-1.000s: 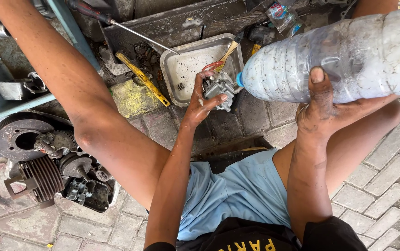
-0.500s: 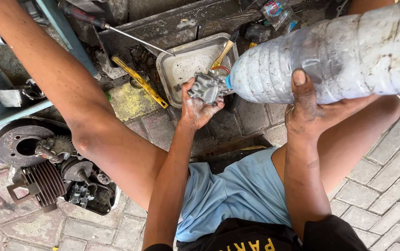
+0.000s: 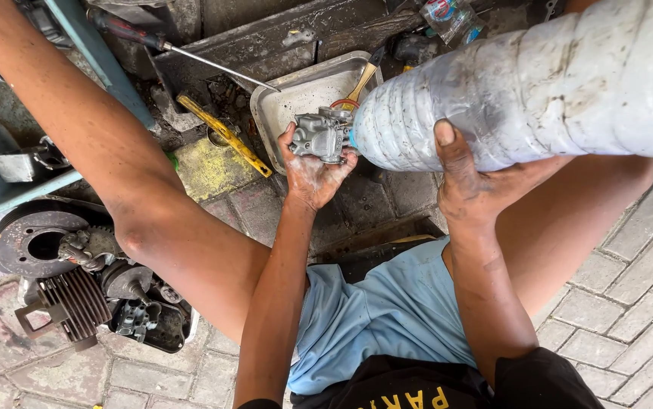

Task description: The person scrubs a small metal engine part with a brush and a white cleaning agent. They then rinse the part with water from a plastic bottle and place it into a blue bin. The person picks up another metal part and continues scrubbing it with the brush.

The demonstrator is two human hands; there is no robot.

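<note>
Gripping from below, the right hand (image 3: 472,182) is wrapped around a big cloudy plastic bottle (image 3: 523,83), with the thumb pressed up on its side. That bottle lies tipped on its side, and its blue mouth touches a small grey metal carburetor (image 3: 320,135). Fingers of the left hand (image 3: 313,168) are closed around the carburetor, holding it up from underneath, just left of the bottle's mouth.

Behind the carburetor, a square metal tray (image 3: 296,95) sits on the ground, and a brush with a wooden handle (image 3: 360,83) lies in it. Left of the tray lies a yellow-handled tool (image 3: 224,135) on a yellow patch of ground. A long screwdriver (image 3: 182,51) lies farther back and left of the tray. Far to the left of the bottle, low down, a dark ribbed engine cylinder (image 3: 76,299) rests beside other greasy engine parts on the paving bricks.
</note>
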